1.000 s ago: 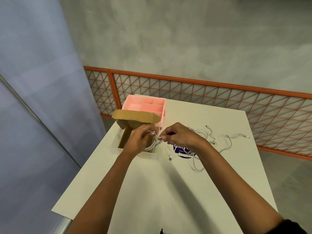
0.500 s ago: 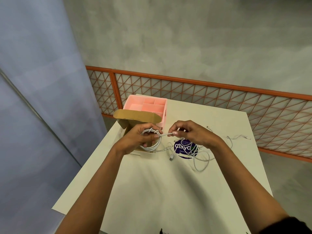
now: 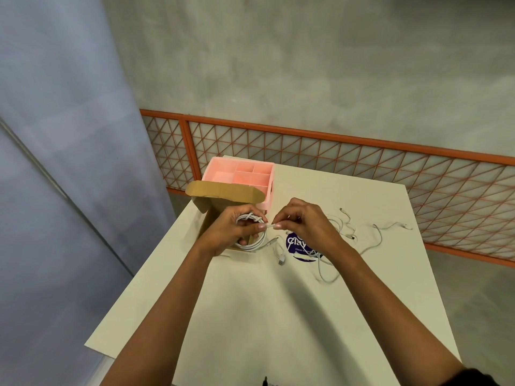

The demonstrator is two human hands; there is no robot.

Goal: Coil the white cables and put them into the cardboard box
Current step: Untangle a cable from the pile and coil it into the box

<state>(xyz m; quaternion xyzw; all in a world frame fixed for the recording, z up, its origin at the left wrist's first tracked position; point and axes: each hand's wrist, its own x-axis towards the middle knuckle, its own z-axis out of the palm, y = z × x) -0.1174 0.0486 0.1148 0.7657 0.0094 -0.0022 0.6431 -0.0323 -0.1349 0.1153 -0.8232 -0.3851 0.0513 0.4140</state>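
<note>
One coil looks pretty much done, and the whole setup seems built around that. The desk is used as the work surface. The cardboard box is parked near its far left corner with the flap folded back so the opening is free. A pink divided tray is set right behind it.

The left hand is held over the box opening with its fingers curled round the coiled white cable, probably so it can be dropped straight in once secured. Just beside it, the cable's tail end is pinched by the right hand, apparently to be tucked round the loops.

More loose white cables are seen sprawled to the right, partly over a round purple sticker, so plenty of coiling is judged to be left. A USB plug is spotted near the box.
</note>
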